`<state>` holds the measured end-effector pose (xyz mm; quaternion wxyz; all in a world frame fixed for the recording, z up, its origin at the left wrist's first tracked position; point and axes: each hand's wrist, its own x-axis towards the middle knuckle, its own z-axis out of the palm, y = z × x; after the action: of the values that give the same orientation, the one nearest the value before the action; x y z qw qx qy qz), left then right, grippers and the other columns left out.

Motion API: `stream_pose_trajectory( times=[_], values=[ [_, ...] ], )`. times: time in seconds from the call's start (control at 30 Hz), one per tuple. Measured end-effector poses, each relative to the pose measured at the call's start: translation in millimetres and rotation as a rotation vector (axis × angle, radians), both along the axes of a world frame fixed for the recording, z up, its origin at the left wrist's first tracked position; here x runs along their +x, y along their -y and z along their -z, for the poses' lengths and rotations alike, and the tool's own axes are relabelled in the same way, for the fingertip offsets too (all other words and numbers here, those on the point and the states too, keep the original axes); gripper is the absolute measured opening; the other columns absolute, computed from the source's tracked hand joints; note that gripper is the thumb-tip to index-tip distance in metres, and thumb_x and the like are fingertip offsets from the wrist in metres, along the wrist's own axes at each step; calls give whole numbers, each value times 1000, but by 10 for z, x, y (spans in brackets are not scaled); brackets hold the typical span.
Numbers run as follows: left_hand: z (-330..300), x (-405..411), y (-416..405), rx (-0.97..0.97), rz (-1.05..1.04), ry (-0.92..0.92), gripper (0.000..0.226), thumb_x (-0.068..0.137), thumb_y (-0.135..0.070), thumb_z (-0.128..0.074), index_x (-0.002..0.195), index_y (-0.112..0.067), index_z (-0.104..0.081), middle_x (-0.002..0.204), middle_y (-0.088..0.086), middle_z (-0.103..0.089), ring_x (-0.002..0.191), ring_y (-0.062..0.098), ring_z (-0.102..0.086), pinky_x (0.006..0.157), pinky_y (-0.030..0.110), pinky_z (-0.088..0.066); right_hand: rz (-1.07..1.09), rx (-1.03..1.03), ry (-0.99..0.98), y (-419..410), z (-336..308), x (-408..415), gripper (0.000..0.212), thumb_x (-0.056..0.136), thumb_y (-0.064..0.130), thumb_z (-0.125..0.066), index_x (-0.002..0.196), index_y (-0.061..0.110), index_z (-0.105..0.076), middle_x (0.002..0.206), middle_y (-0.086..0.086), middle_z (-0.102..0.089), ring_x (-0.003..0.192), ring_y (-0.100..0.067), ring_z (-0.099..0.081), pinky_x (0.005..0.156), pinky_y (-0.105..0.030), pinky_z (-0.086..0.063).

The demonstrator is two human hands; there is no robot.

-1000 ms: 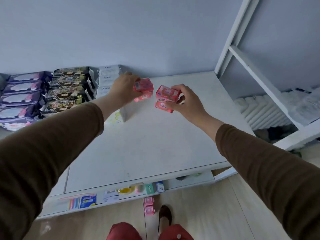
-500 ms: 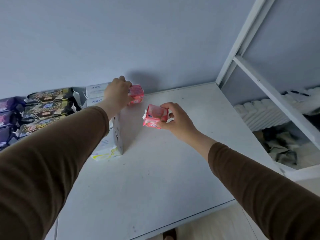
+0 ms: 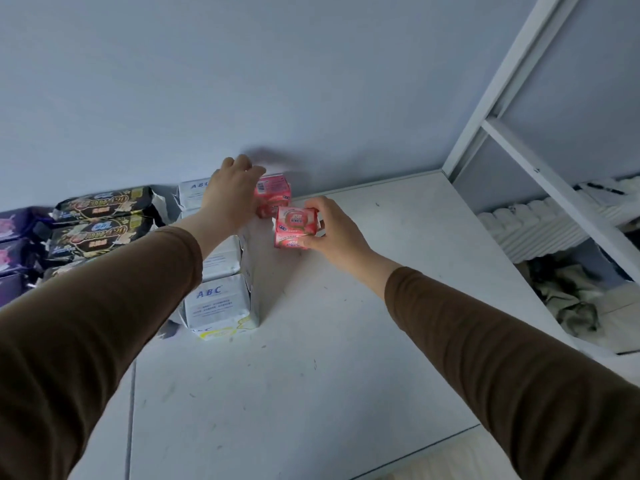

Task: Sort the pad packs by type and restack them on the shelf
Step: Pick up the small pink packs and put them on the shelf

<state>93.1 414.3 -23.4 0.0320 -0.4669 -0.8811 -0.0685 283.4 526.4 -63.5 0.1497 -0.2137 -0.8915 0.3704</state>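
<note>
A pale blue-grey wall point(image 3: 242, 81) backs a white shelf point(image 3: 311, 358) whose scuffed surface fills the head view, with a white frame post point(image 3: 491, 84) rising at its right end.

At the back left, purple packs point(image 3: 10, 244) lie stacked at the edge of the view, black packs point(image 3: 100, 220) stacked beside them, then white ABC packs point(image 3: 218, 299) in a row running toward the wall.

The left hand point(image 3: 232, 195), in a brown sleeve point(image 3: 86, 327), reaches to the back of the shelf. Its grip is on a pink pack point(image 3: 275, 194) that sits close to the wall, just beside the white row; its fingers cover the pack's left side, so how tightly they curl is hard to tell.

The right hand point(image 3: 332, 230) pinches a second pink pack point(image 3: 296, 227) between thumb and fingers, just in front of the first. This seems to be 2 small packs held together, though the view is too soft to be sure.

Beyond the frame at right, white ribbed material point(image 3: 540, 226) and crumpled cloth point(image 3: 568, 299) lie lower down.
</note>
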Motion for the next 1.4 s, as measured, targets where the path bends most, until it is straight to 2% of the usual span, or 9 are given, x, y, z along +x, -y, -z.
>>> stream_pose_trajectory(
  times=[0.13,0.23,0.33,0.43,0.53,0.7,1.03,1.27,1.4],
  values=[
    [-200,65,245,123,-22,32,37,86,-11,-64,123,-13,-64,125,12,-53,114,34,-47,93,46,-44,-46,77,23,15,-38,-309,50,78,27,-80,119,16,-55,116,-4,-58,96,-18,-58,70,-23,-38],
    [-278,138,475,132,-34,13,26,89,-16,-62,114,-13,-66,123,10,-54,113,32,-48,92,45,-45,-45,179,78,13,-24,-523,53,82,26,-78,127,15,-52,125,-7,-52,101,-22,-61,78,-27,-46],
    [-300,261,648,138,-51,3,26,90,-20,-63,116,-14,-65,124,10,-54,112,32,-49,90,45,-47,-24,267,145,23,15,-603,53,85,16,-73,132,14,-48,128,-10,-46,101,-30,-63,84,-38,-53],
    [-295,416,780,138,-90,3,30,91,-23,-64,120,-17,-64,125,8,-54,114,30,-49,86,41,-47,-6,255,122,53,25,-557,59,82,19,-75,134,19,-47,125,-8,-47,98,-30,-63,78,-34,-52],
    [-293,598,878,132,-126,15,33,92,-23,-62,124,-18,-62,126,6,-55,118,29,-47,91,41,-45,45,202,78,80,-26,-408,60,78,24,-77,131,19,-49,125,-8,-48,109,-30,-55,80,-33,-46],
    [-309,1020,1040,123,-146,19,34,91,-25,-60,125,-19,-61,126,5,-56,118,29,-47,93,43,-45,21,308,24,231,-222,107,43,83,26,-68,123,18,-55,126,-6,-51,117,-28,-47,84,-34,-45],
    [-224,2049,1586,168,51,47,35,89,-28,-64,123,-21,-62,120,3,-59,112,28,-49,90,42,-46,86,239,-53,1027,-464,1675,31,90,24,-64,120,17,-60,124,-2,-58,116,-23,-50,96,-38,-42],
    [218,3042,2598,301,227,77,30,88,-26,-63,118,-23,-62,114,0,-60,105,25,-52,88,38,-45,209,244,-221,2197,-95,2659,19,92,23,-60,111,21,-61,109,7,-59,100,-12,-50,85,-33,-47],
    [729,3548,3151,276,314,138,29,88,-24,-62,117,-21,-63,112,1,-60,102,26,-53,81,40,-47,259,183,-165,2818,477,3088,13,91,19,-61,104,19,-60,100,4,-58,93,-15,-52,80,-36,-48]
  ],
)
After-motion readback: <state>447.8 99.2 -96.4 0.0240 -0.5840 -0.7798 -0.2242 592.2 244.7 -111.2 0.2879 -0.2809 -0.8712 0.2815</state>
